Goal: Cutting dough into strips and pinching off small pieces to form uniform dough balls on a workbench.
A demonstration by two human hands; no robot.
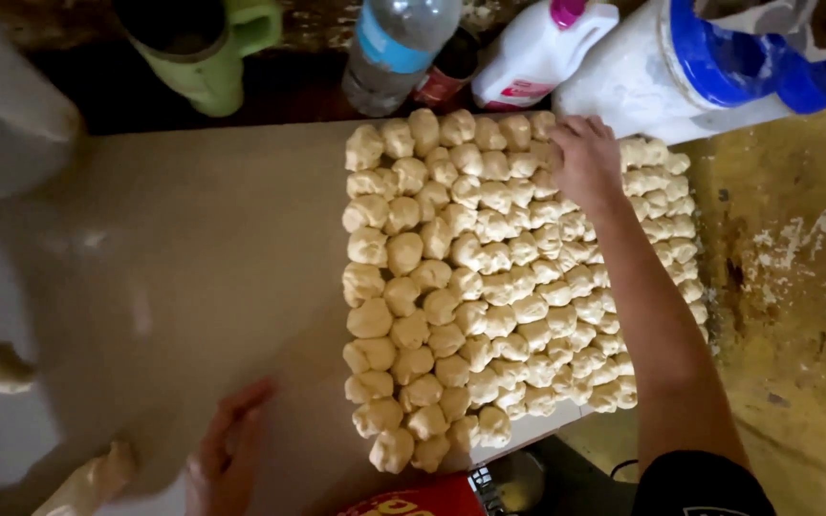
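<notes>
Dough pieces (489, 287): many small, pale, roughly rounded lumps packed touching one another in rows, covering the right half of a tan board (193, 287) that lies on the worktop. The rows run from the far edge of the board to its near edge, where a few lumps overhang.

Right hand (585, 158): reaches along the right side of the batch to its far rows and rests palm down on the lumps there, fingers curled loosely over them. Whether a lump is pinched beneath the palm cannot be told.

Left hand (227, 459): lies flat and spread on the bare near-left part of the board, holding nothing, apparently steadying it.

Step in hand, as a judgement: tending the far rows of the laid-out batch, either setting a piece or taking one. Any further handling there calls for a light touch, since the soft lumps touch and would stick or deform under pressure.

Surroundings: beyond the board stand a green mug (207, 48), a clear plastic bottle (394, 48), a white jug with a pink cap (537, 48) and a white tub with a blue lid (709, 57). A flour-dusted yellowish surface (795, 287) lies to the right.
</notes>
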